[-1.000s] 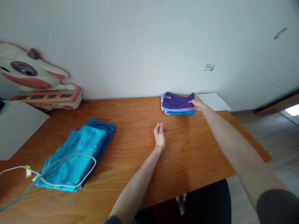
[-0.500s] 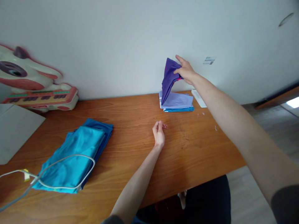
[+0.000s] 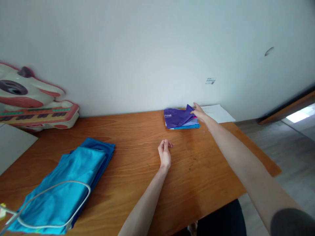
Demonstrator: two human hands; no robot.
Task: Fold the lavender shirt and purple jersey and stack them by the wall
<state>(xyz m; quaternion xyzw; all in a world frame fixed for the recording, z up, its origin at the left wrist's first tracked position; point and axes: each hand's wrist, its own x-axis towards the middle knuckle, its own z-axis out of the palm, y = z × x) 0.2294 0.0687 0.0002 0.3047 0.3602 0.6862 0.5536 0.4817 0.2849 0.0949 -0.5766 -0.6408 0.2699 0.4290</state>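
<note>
My right hand (image 3: 199, 113) pinches the right corner of a folded purple cloth (image 3: 176, 118) with white lettering. The rest of that cloth lies over a small stack by the wall, and its held corner is raised. Beneath it, a light lavender folded cloth (image 3: 190, 123) and a bright blue folded layer (image 3: 188, 127) show at the stack's front. My left hand (image 3: 164, 152) is on or just above the table, nearer to me than the stack. Its fingers are curled together, with nothing visible in them.
At left lies a pile of turquoise folded cloth (image 3: 61, 183) over dark blue cloth (image 3: 104, 147), crossed by a white cable (image 3: 73, 182). Behind it stands a cow-shaped toy keyboard (image 3: 49, 116). White sheets (image 3: 218, 113) lie right of the stack on the wooden table (image 3: 133, 144).
My right hand has come down with the purple cloth, which now lies mostly flat on the stack instead of hanging above it. My left hand keeps its pose. The view has shifted.
</note>
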